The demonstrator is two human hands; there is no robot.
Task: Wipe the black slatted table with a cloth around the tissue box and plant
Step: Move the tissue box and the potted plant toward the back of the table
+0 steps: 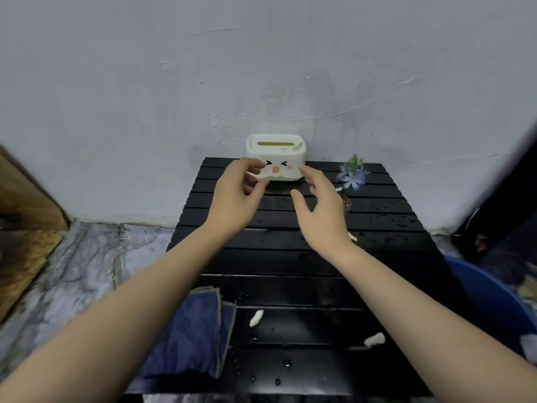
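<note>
Both hands at the tissue box (276, 158): left hand (236, 196) fingers curl on its corner, right hand (321, 210) spread wide, cloth (191, 333) well nearer.

A white tissue box (275, 157) is seen at the far edge of the black slatted table (377, 245), against the wall. The left hand (238, 193) is curled at the box's front left corner; whether it touches cannot be told. The right hand (319, 207) is held spread just in front of the box's right side. A small plant (352, 177) is set right of the box. A folded blue cloth (194, 333) is laid well nearer than the box, at the table's left edge.
</note>
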